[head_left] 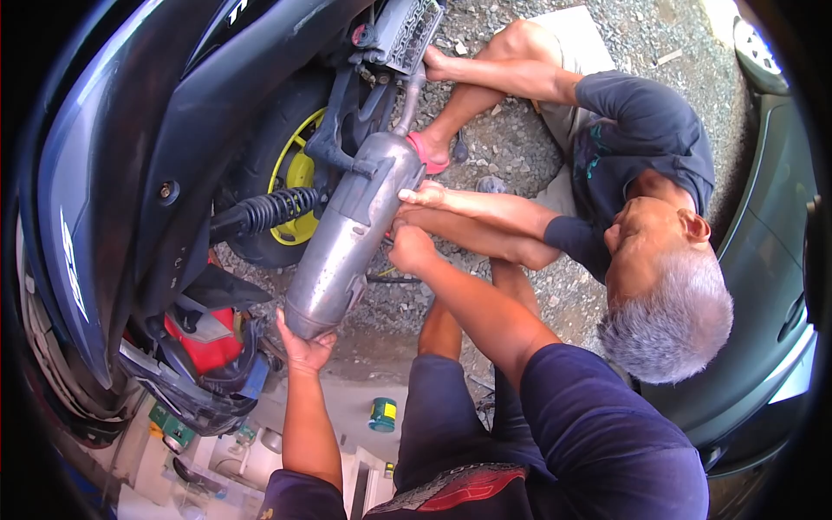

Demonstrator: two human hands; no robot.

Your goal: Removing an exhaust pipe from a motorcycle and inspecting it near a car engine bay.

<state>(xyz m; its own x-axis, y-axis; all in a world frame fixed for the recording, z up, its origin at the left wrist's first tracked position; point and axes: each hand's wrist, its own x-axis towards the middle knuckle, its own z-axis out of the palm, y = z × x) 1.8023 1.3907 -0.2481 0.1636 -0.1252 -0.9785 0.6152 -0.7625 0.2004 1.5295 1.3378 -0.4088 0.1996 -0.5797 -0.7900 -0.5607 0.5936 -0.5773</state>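
Under the scooter's tail, left-hand fingers (305,347) cup the upward-slanting muffler's (347,234) low end; right-hand grip (411,250) unclear.

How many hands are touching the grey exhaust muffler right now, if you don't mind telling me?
3: the left hand cups the muffler's lower end, the right hand is at its side, and a co-worker's hand rests above. Another may be hidden.

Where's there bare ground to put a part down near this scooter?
Bare concrete lies between your left hand and the green can. Open gravel shows beyond the co-worker's foot. It is crowded around the muffler, where your right hand and the co-worker's hand meet.
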